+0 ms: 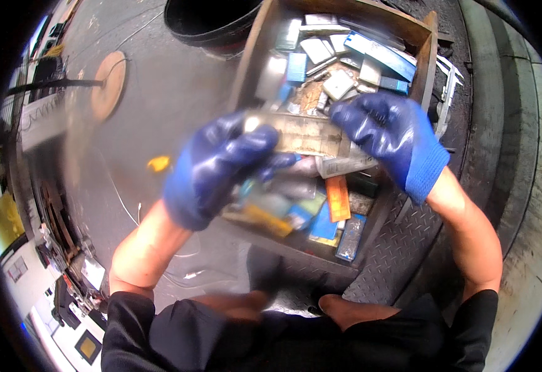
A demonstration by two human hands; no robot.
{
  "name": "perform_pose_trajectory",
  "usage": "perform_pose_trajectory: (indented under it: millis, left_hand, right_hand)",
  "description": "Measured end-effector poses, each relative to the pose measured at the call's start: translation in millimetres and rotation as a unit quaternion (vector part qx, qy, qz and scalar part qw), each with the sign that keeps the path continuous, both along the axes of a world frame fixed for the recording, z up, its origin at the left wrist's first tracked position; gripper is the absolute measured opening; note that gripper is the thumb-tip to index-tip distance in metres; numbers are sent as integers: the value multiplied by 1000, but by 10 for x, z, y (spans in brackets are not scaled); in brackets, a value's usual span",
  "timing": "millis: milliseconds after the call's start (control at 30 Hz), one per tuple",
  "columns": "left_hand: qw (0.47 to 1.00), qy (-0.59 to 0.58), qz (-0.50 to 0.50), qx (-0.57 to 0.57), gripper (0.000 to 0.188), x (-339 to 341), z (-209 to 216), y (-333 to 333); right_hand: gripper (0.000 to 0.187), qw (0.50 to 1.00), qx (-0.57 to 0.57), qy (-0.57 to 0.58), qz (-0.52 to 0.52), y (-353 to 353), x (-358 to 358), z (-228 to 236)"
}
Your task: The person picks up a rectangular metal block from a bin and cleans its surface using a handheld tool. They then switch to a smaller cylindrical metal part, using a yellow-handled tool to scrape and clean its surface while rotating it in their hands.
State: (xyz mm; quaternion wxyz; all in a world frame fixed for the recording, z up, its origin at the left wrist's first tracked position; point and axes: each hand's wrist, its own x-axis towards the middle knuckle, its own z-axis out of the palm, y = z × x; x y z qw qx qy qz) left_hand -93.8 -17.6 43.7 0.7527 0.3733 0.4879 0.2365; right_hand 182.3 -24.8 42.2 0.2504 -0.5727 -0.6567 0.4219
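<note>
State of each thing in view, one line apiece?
Left hand: gloved, gripping clear case at its left end.
Right hand: gloved, gripping its right end.
Clear case: held between both hands; too blurred to tell whether shut.
Wooden drawer: open-topped, loosely filled with small boxes.
Black bucket: open-topped, inside too dark to read.
Orange case: lying among the boxes.

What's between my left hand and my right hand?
In the head view, a rectangular see-through case spans the gap between your left hand and right hand.
</note>
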Motion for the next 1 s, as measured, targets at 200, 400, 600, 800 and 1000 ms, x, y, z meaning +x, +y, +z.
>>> perform_pose_trajectory:
  millis: [200, 400, 600, 800, 1000]
  left_hand:
    - [992, -66, 3, 112, 78, -200, 236, -436]
    - [970, -53, -111, 210, 70, -430, 159, -557]
    - [966, -193, -67, 158, 51, -508, 66, -671]
    - [995, -48, -8, 85, 106, -625, 256, -686]
    - [990, -77, -11, 115, 93, -646, 350, -651]
  right_hand:
    - [40, 924, -317, 214, 15, -435, -298, 263]
    - [34, 925, -297, 236, 35, -620, -486, 412]
    - [35, 938, -291, 183, 44, -729, -486, 577]
    - [33, 947, -271, 163, 53, -761, -330, 531]
    - [33, 949, -260, 166, 64, -774, -254, 510]
